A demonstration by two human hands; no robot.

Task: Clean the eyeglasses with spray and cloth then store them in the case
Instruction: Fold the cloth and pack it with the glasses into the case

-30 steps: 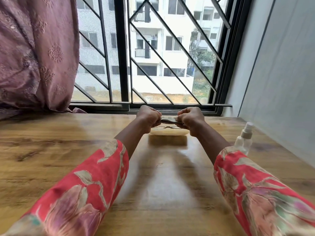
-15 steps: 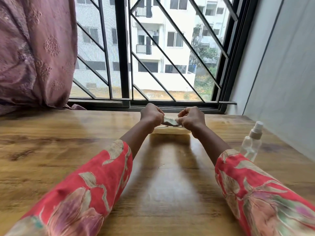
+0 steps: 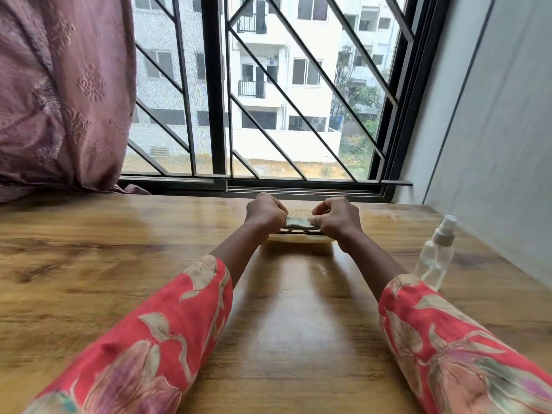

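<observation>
A: Where are the eyeglasses (image 3: 301,232) sitting right now?

B: You are holding them at the twelve o'clock end of the bench (image 3: 89,264), just above the pale case (image 3: 298,239) lying there. Your left hand (image 3: 265,212) is curling its fingers around the end toward nine o'clock, and your right hand (image 3: 337,218) is pinching the folded cloth (image 3: 297,223) onto them near the three o'clock end.

A: Which way are they lying?

B: Their long axis is running from nine o'clock to three o'clock, level with the window sill. Only a thin dark line of frame is showing beneath your knuckles, so I cannot tell which way the lenses are facing.

A: How will they handle?

B: Judging from that slim frame, they are light and fragile, probably springy at the hinges. The lenses would be slick, more so if spray is wetting them. You are better off gripping the rim and temples and letting only the soft cloth touch the glass.

A: And the spray bottle (image 3: 436,252)?

B: It is standing upright toward three o'clock, well apart from your hands.
</observation>
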